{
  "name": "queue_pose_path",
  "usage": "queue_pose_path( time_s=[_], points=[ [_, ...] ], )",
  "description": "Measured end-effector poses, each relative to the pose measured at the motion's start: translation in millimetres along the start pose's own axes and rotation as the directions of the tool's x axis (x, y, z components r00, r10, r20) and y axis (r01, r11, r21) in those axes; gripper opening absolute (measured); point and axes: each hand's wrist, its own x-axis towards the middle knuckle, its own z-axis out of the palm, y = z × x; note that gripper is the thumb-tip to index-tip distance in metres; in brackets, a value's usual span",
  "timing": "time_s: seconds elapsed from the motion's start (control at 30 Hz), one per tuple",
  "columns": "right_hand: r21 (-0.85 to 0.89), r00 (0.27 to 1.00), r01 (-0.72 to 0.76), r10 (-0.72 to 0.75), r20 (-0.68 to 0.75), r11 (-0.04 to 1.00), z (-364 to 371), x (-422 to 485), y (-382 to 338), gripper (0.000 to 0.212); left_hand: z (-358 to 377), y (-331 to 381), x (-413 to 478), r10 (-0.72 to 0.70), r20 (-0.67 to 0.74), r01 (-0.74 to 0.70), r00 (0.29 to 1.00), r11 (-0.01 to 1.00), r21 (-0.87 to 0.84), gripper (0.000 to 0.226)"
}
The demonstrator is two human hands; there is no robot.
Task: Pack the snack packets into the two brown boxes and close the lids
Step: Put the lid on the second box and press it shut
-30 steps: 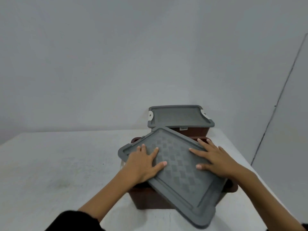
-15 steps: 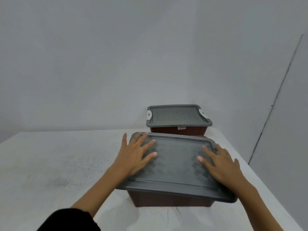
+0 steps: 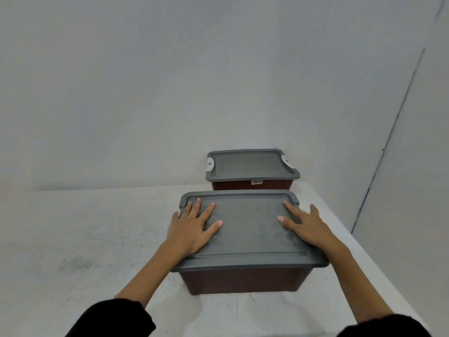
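Two brown boxes stand one behind the other on the white table. The near brown box [image 3: 245,279] carries a grey lid [image 3: 250,229] lying flat and square on its rim. My left hand [image 3: 192,227] presses flat on the lid's left part, fingers spread. My right hand [image 3: 307,226] presses flat on the lid's right edge. The far brown box [image 3: 252,185] stands against the wall with its own grey lid [image 3: 250,165] on it and white latches at both ends. No snack packets are visible; both boxes' insides are hidden.
The white table [image 3: 85,239] stretches left of the boxes, scuffed and marked. Its right edge runs close beside both boxes. A grey wall stands right behind the far box, and a corner line runs down the wall on the right.
The near lid, skewed and tilted across the box one second ago, has turned and dropped flat onto the rim. Both hands slid outward toward its left and right sides.
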Motion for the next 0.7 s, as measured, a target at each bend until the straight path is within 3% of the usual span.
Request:
queue_pose_path(
  time_s=[0.1,0.2,0.27,0.33,0.4,0.53,0.6,0.7],
  points=[
    [0.103,1.000,-0.004,0.006,-0.019,0.995,-4,-3,-1,0.063,-2,0,0,0.008,0.027,-0.008,1.000,1.000,0.002,0.072],
    [-0.029,0.995,-0.007,0.004,-0.099,1.000,-1,-3,-10,0.059,-5,0,1,0.008,0.029,-0.009,1.000,1.000,0.017,0.069],
    [-0.163,0.983,-0.028,-0.002,-0.181,0.986,6,-5,-20,0.055,-4,1,1,0.005,0.012,-0.005,1.000,1.000,0.015,0.087],
    [-0.262,0.979,-0.046,-0.009,-0.203,0.964,16,-10,-29,0.050,-3,1,-1,0.004,-0.006,-0.004,1.000,1.000,0.007,0.121],
    [-0.305,0.982,-0.034,-0.024,-0.186,0.952,24,-15,-33,0.048,0,1,-3,-0.014,-0.037,0.014,0.999,1.000,-0.003,0.130],
    [-0.362,0.992,-0.005,-0.041,-0.120,0.932,29,-18,-31,0.063,-4,1,-4,-0.053,-0.090,0.045,0.994,0.995,-0.094,0.089],
    [-0.385,0.993,0.002,-0.048,-0.111,0.923,30,-18,-31,0.068,-6,-3,-2,-0.099,-0.051,0.088,0.994,0.979,-0.184,0.070],
    [-0.402,0.994,-0.001,-0.045,-0.104,0.915,31,-18,-31,0.069,-10,-19,1,-0.164,0.060,0.175,0.985,0.920,-0.350,0.084]
  ],
)
